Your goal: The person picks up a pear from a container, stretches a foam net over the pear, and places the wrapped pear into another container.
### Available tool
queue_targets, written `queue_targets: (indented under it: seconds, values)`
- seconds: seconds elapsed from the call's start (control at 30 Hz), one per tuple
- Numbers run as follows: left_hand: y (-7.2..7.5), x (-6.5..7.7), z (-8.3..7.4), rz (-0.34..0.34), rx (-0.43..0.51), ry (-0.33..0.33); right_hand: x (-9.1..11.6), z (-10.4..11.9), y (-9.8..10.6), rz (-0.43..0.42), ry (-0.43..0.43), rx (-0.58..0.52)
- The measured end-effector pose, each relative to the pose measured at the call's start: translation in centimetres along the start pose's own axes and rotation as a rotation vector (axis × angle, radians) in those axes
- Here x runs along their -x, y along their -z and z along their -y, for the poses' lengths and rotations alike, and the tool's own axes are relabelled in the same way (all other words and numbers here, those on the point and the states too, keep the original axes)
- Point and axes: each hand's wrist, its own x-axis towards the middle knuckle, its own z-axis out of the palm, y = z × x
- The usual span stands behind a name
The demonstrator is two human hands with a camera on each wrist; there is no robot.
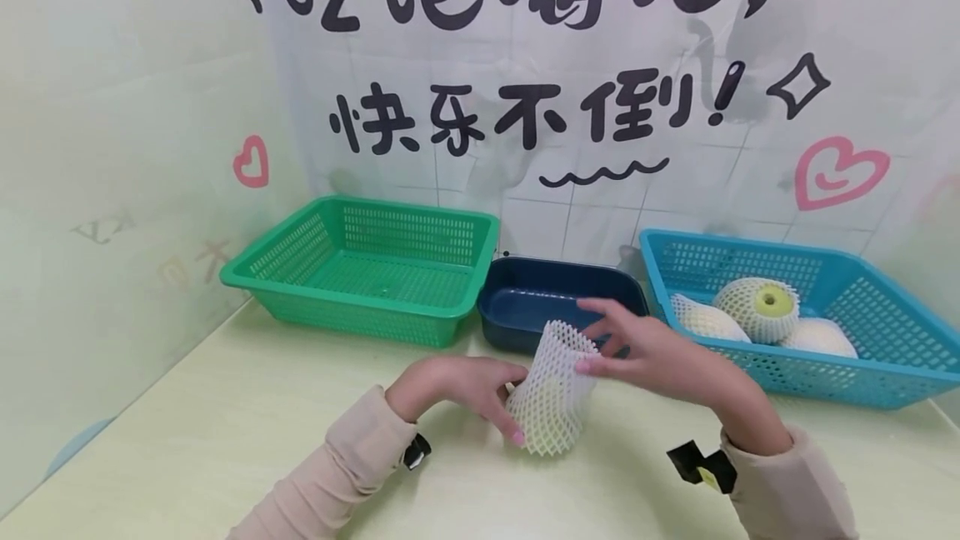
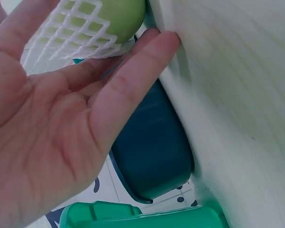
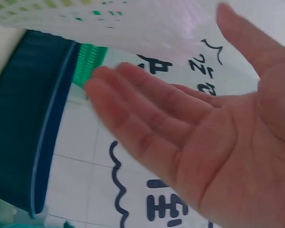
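A round green fruit [image 2: 126, 19] sits low inside a white foam net sleeve [image 1: 553, 407], which rises above it as a loose tube tilted slightly left. My left hand [image 1: 474, 388] holds the sleeved fruit from the left, its thumb and fingers spread around the lower part. Up at the sleeve's open top, my right hand [image 1: 648, 355] has its thumb against the right side of the net. The fingers of that hand are extended, apart from the thumb, in the right wrist view.
Behind the hands stands a dark blue basin [image 1: 517, 327]. To its left is a green basket [image 1: 360, 307] with nothing in it. On the right, a blue basket [image 1: 892, 373] contains several fruits [image 1: 772, 302] in foam nets. A printed wall sheet [image 1: 465, 173] hangs behind the table [image 1: 300, 423].
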Motion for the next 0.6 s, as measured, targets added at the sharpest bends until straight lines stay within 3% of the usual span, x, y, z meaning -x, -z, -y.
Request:
queue_targets:
  seconds: [0.1, 0.27, 0.6]
  values:
    - [0.0, -0.2, -0.1, -0.009, -0.021, 0.003, -0.3, -0.9, -0.5, 0.095, -0.049, -0.041]
    - [0.0, 0.0, -0.1, -0.027, -0.057, 0.009, -1.3, -2.4, -1.9, 0.195, 0.009, -0.090]
    - [-0.1, 0.0, -0.2, -0.051, -0.135, 0.012, -2.2, -3.7, -3.3, 0.236, 0.046, -0.151]
